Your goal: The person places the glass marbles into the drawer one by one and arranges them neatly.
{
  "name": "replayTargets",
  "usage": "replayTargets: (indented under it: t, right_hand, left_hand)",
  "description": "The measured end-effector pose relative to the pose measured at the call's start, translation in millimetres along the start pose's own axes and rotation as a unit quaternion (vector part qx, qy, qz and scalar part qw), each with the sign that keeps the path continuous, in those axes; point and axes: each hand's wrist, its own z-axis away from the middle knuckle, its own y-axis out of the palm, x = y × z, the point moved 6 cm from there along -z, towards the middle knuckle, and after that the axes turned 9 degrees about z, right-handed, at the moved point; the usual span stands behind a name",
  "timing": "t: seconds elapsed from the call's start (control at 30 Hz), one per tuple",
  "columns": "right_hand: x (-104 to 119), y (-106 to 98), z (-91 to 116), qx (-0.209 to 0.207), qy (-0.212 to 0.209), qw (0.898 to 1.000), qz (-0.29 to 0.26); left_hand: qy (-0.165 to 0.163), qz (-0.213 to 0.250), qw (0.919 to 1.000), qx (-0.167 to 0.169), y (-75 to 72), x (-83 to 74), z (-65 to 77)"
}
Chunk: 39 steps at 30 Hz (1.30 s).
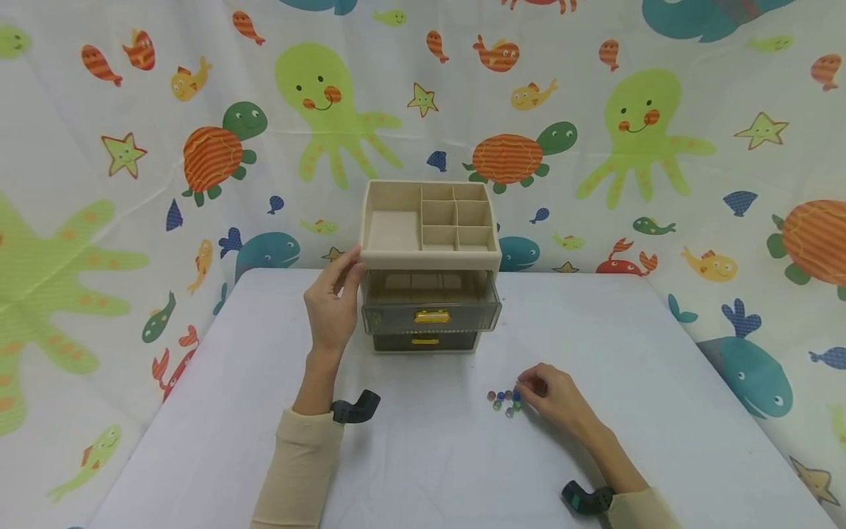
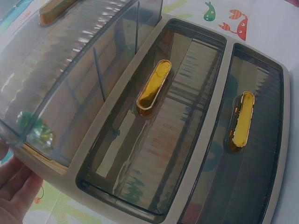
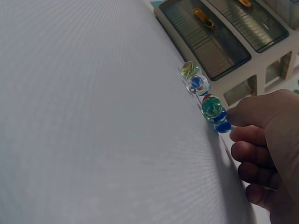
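Note:
My left hand (image 1: pixel 332 312) rests its fingertips against the left side of a beige drawer box (image 1: pixel 431 261). Its fingers (image 2: pixel 18 186) show beside the box frame in the left wrist view. One clear grey drawer (image 1: pixel 396 317) with a gold handle is pulled out. Two green marbles (image 2: pixel 42 135) show through its wall. On the table, my right hand (image 1: pixel 558 397) is at the right side of a small cluster of glass marbles (image 1: pixel 497 404). The thumb and index finger pinch at a blue marble (image 3: pixel 223 127); the fingertips partly hide the contact.
Open compartments (image 1: pixel 456 213) top the box. Below the pulled-out drawer, two more drawers with gold handles (image 2: pixel 243 119) stand closed. A white cloth (image 1: pixel 581 330) covers the table. Behind hangs a sea-animal patterned curtain (image 1: pixel 423 139).

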Motion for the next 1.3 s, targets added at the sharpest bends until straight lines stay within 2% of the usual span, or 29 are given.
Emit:
replayTargets:
  t: [0.33, 0.6, 0.93, 1.17, 1.3]
  right_hand:
    - [-0.3, -1.3, 0.7, 0.020, 0.004, 1.000, 0.001]
    - [0.2, -3.0, 0.0, 0.027, -0.033, 0.999, 0.013]
    - [-0.7, -4.1, 1.2, 0.033, -0.056, 0.998, 0.004]
    - [-4.2, -4.4, 2.0, 0.041, -0.026, 0.999, -0.012]
    - [-3.0, -9.6, 1.8, 0.014, -0.030, 0.999, -0.020]
  left_hand:
    - [-0.003, -0.002, 1.0000, 0.001, -0.2, 1.0, -0.3]
    - [-0.003, 0.000, 1.0000, 0.000, -0.7, -0.1, -1.1]
    - [-0.006, -0.002, 1.0000, -0.001, -1.2, 1.4, -0.6]
    - [-0.006, 0.006, 1.0000, 0.000, -0.6, 1.2, -0.3]
    - [-0.010, 0.012, 0.9999, -0.001, -0.1, 2.2, -0.2]
